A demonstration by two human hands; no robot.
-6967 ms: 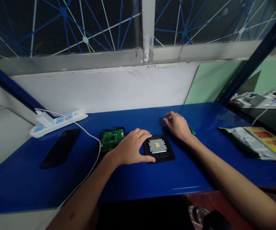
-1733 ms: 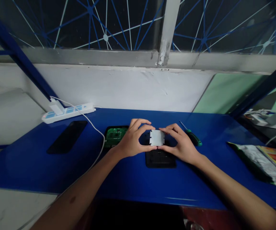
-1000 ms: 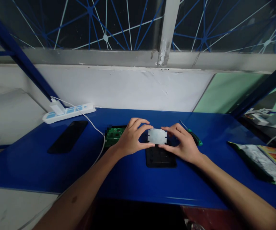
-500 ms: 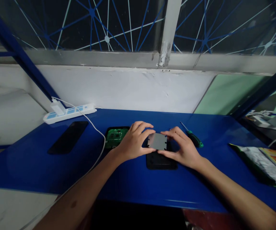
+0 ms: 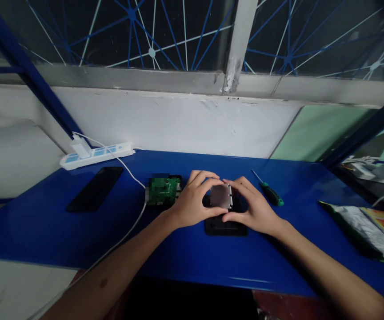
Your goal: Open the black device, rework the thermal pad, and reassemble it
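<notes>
A small silvery metal plate (image 5: pixel 220 196) with notched edges is held between my two hands, above a black plastic cover (image 5: pixel 225 226) on the blue table. My left hand (image 5: pixel 197 198) grips its left part, thumb at the near edge and fingers at the far edge. From the right, my right hand (image 5: pixel 254 204) pinches the plate with thumb and forefinger. Left of my left hand, a green circuit board (image 5: pixel 161 191) sits in a black casing, its far left part blurred by blocks.
A green-handled screwdriver (image 5: pixel 272 194) lies right of my hands. Farther left are a dark phone-like slab (image 5: pixel 95 190) and a white power strip (image 5: pixel 100 155) with a trailing cable. A shiny packet (image 5: pixel 365 226) lies at the right.
The metal plate has turned or tilted between my fingers and shifted slightly right. My left hand has moved a little right, uncovering more of the circuit board's right side.
</notes>
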